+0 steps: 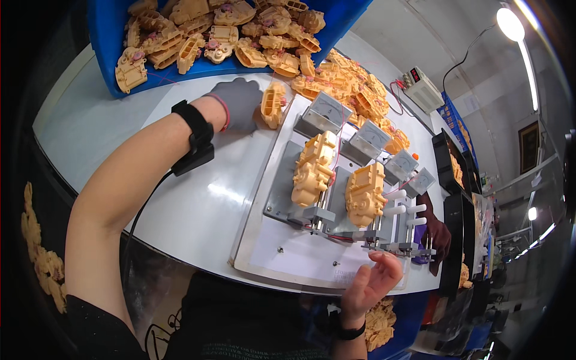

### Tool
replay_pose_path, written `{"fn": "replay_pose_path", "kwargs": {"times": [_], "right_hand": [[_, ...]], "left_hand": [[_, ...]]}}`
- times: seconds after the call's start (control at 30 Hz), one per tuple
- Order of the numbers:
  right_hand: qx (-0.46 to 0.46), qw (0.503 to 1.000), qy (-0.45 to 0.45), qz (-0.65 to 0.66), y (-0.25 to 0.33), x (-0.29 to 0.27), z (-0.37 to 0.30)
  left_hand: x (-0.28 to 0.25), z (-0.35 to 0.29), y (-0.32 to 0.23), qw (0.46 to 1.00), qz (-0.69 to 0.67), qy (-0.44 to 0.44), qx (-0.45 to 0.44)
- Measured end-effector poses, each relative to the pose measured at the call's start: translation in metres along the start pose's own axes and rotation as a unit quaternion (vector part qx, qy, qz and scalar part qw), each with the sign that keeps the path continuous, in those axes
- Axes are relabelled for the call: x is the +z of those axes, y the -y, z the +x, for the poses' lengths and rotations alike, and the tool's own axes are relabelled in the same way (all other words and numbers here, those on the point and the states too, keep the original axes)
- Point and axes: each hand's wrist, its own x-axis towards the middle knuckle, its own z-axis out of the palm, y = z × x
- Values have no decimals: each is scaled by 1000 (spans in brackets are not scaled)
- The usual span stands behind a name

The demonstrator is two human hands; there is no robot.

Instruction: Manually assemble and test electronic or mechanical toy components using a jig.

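My left hand (240,103), in a grey glove, reaches across the white table and grips a yellow plastic gearbox (273,105) beside the blue bin. My right hand (372,281) is bare, fingers apart, hovering at the near edge of the test fixture (282,240) by its toggle clamps (396,240), holding nothing. Two yellow gearboxes (313,168) (365,193) sit clamped in the fixture's left two stations. Grey meter boxes (325,113) stand in a row along the fixture's far side.
A blue bin (108,36) full of yellow gearboxes tilts at the far left; a loose heap (354,84) lies behind the meters. A white power supply (423,89) stands far right. Another person's hand (438,231) rests at the right. More gearboxes lie below the table (42,258).
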Motion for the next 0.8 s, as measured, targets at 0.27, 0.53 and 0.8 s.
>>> {"fn": "replay_pose_path", "kwargs": {"times": [0.27,0.53,0.8], "right_hand": [[-27,999,-11,15,-1,0,1],[-50,997,-10,65,-4,-3,0],[24,984,-130,121,-24,-43,-2]], "left_hand": [[5,-72,11,987,22,-32,-156],[-8,-127,26,951,-279,-53,-122],[-85,-157,-80,828,-560,-15,3]]}}
